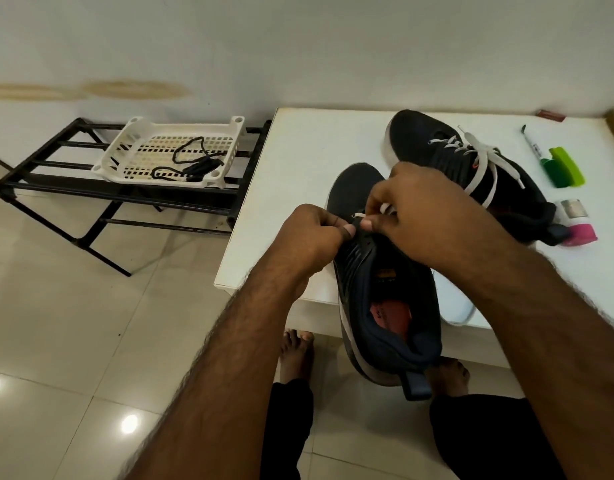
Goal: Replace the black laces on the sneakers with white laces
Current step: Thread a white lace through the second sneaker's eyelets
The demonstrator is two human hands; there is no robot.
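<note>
Laces of black cord (191,163) lay coiled in a white perforated basket (132,133) on a black metal rack (49,164) in the upper left of the frame, well apart from the shoes. Right of the rack stood the white bench (298,161), its near corner toward you.

At the centre, your left hand (312,233) had its fingers curled tight, the thumb and forefinger pinching the edge of the near sneaker (378,271) by its lowest eyelets. That shoe lay along the front edge of the bench, toe away from you, heel hanging past the edge above your bare feet on the tiled floor.

Just right of it, your right hand (416,209) pinched the white lace (359,215) between thumb and fingertips, its tip poking out toward the left thumb at the eyelet.

Further right and higher, the second sneaker (437,150) rested on the bench, already threaded with a white lace (485,161) whose ends trailed loose across it.

At the right of the frame lay a marker pen (532,145), a green object (565,168) and a small pink-based container (577,221), the last just beside the second sneaker's heel.
</note>
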